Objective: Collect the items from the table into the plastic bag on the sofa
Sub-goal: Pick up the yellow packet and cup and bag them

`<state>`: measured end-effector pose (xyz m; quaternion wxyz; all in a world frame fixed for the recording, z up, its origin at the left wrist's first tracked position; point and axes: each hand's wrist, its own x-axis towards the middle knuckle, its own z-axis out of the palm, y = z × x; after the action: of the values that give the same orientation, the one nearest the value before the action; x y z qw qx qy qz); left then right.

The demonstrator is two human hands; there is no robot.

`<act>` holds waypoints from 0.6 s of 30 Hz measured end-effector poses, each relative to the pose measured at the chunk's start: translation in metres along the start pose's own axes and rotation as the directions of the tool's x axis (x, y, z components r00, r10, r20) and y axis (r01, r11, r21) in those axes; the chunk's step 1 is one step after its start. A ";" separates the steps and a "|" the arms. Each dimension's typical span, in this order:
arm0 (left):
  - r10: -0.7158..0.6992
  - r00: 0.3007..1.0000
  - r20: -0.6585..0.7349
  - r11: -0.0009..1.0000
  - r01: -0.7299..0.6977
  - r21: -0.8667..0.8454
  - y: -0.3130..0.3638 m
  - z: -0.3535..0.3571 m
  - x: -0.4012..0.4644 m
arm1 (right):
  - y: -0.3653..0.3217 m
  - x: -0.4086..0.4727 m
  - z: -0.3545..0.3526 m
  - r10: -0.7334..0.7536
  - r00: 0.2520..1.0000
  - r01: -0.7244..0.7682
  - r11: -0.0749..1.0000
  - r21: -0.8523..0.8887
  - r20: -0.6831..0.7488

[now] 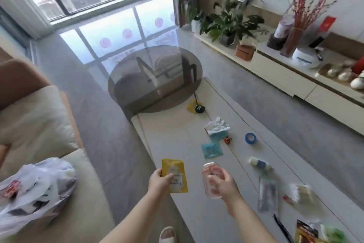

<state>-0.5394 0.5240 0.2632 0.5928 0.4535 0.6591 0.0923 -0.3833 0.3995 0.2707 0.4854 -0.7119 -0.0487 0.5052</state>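
My left hand (160,181) grips a yellow packet (175,174) above the near left edge of the pale table (173,144). My right hand (224,184) holds a clear pinkish packet (211,178) just to its right. The white plastic bag (33,189) lies crumpled on the cream sofa (39,128) at the left. Several items remain on the table: two teal sachets (211,149), a white crumpled wrapper (216,125), a blue tape roll (250,138), a small tube (261,164), a clear pouch (267,195) and a yellow sachet with a tape measure (197,107).
A round smoked-glass table (155,79) overlaps the pale table's far end. A long low cabinet (295,77) with plants and ornaments runs along the right wall. Grey floor separates sofa and table. My slippered foot (167,235) shows at the bottom.
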 end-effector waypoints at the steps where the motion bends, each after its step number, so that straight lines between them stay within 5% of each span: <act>1: -0.007 0.999 -0.033 0.999 0.006 -0.053 0.001 -0.019 -0.002 | -0.009 -0.003 0.015 -0.002 0.999 0.003 1.000 -0.008 0.034; 8: -0.046 0.981 -0.190 0.902 -0.041 -0.429 0.012 -0.141 -0.011 | -0.053 -0.015 0.138 -0.018 0.962 0.058 0.988 -0.141 0.271; 18: -0.213 0.910 -0.354 0.774 -0.064 -0.630 -0.025 -0.338 0.003 | -0.067 -0.026 0.345 0.047 0.886 0.133 0.928 -0.348 0.461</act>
<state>-0.8434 0.6524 0.3386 0.5627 0.1729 0.7162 0.3747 -0.6323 0.6418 0.3320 0.3281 -0.6485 -0.2730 0.6304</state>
